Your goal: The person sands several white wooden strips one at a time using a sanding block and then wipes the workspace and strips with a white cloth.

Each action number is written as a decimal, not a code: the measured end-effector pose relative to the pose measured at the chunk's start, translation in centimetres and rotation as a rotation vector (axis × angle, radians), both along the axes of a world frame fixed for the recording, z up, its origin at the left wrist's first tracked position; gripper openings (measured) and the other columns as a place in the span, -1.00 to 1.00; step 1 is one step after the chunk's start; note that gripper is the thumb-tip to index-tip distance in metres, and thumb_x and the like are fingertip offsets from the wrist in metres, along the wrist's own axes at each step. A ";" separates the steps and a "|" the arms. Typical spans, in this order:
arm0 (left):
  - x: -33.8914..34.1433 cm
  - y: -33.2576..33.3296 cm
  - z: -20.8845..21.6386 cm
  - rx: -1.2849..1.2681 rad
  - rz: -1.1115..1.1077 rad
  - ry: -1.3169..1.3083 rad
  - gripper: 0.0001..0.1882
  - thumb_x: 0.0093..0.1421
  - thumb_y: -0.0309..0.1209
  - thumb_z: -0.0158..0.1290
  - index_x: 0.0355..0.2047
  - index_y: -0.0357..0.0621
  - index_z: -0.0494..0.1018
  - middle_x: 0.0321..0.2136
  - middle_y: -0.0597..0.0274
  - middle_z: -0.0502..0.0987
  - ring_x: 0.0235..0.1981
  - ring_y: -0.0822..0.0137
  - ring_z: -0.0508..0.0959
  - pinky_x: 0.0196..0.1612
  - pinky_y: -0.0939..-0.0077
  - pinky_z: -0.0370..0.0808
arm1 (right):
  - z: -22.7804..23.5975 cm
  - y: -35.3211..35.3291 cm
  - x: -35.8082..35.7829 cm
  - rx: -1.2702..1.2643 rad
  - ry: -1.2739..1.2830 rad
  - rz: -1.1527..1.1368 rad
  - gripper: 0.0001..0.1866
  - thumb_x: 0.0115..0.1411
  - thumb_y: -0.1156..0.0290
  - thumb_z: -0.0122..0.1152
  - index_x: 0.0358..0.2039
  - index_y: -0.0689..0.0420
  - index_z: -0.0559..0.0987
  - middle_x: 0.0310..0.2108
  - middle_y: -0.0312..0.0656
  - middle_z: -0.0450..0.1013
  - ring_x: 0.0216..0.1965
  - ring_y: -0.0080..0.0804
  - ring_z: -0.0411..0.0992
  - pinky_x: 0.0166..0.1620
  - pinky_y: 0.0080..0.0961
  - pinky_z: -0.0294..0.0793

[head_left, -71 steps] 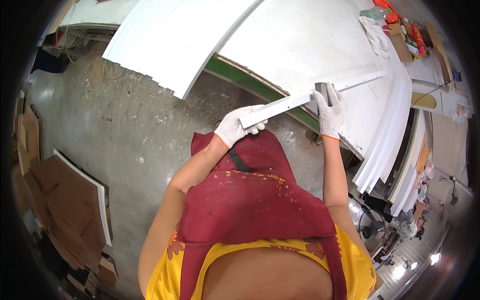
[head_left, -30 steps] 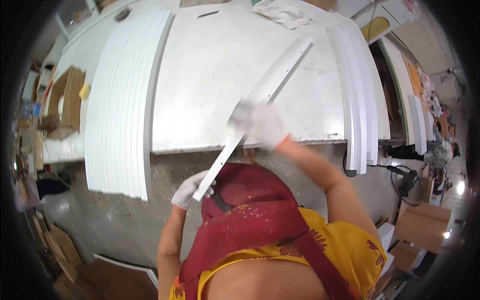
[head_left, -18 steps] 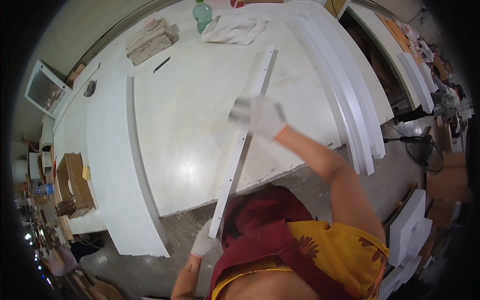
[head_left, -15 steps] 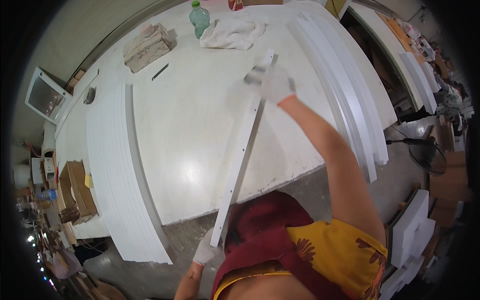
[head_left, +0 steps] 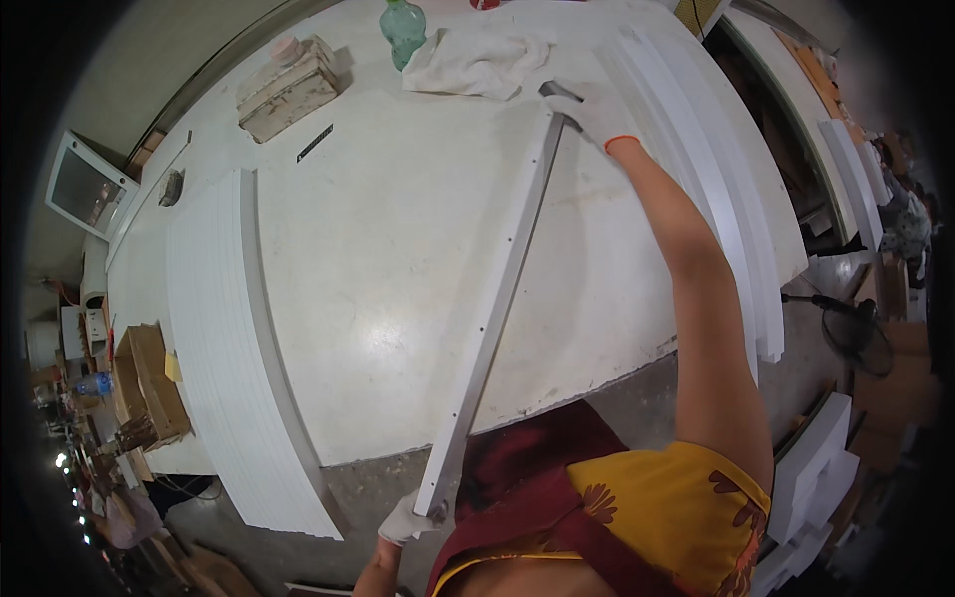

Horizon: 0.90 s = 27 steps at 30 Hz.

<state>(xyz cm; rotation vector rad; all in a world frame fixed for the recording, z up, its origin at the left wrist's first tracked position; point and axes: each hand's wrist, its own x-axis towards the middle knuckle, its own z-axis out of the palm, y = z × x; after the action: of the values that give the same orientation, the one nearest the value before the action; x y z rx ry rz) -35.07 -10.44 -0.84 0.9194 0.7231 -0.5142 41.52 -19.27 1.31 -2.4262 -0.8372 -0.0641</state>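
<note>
A big white worktable (head_left: 398,259) fills most of the room in front of me, its top scuffed and shiny in the middle. Along its left side lies a wide stack of white panels (head_left: 224,348), overhanging the near edge, and down the right side runs another stack of long white mouldings (head_left: 716,169).

Across the table, from the near edge to the far end, lies a long, narrow white strip (head_left: 497,289) with small holes along it. The person in the yellow top and dark red apron has it by both ends. The right hand (head_left: 595,107), gloved in white, is stretched out far over the table with its fingers wrapped round the far end of the strip. The left hand (head_left: 410,519), also gloved, is closed on the near end, just off the table edge; it is low and partly hidden, so the grip there is hard to make out fully.

Beyond the far end sit a crumpled white cloth (head_left: 476,62), a wooden block (head_left: 288,88) and a green bottle (head_left: 403,28).
</note>
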 end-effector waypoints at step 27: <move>-4.7 -2.1 -7.5 -0.580 0.527 -0.164 -0.27 0.45 0.08 -0.25 0.22 -0.41 0.35 -0.15 -0.32 0.62 -0.38 -0.06 0.69 -0.49 0.26 0.66 | 2.9 -0.7 -47.0 -0.076 -0.018 0.920 -0.71 0.13 0.07 0.24 -0.17 -0.14 0.64 -0.10 -0.11 0.54 -0.25 -0.10 0.58 -0.23 -0.07 0.56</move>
<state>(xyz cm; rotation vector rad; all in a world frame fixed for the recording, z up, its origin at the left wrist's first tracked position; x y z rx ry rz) -39.78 -12.59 -8.32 0.2058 0.5877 -0.1550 -5.44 -19.99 4.22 -1.8805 -1.8882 0.2975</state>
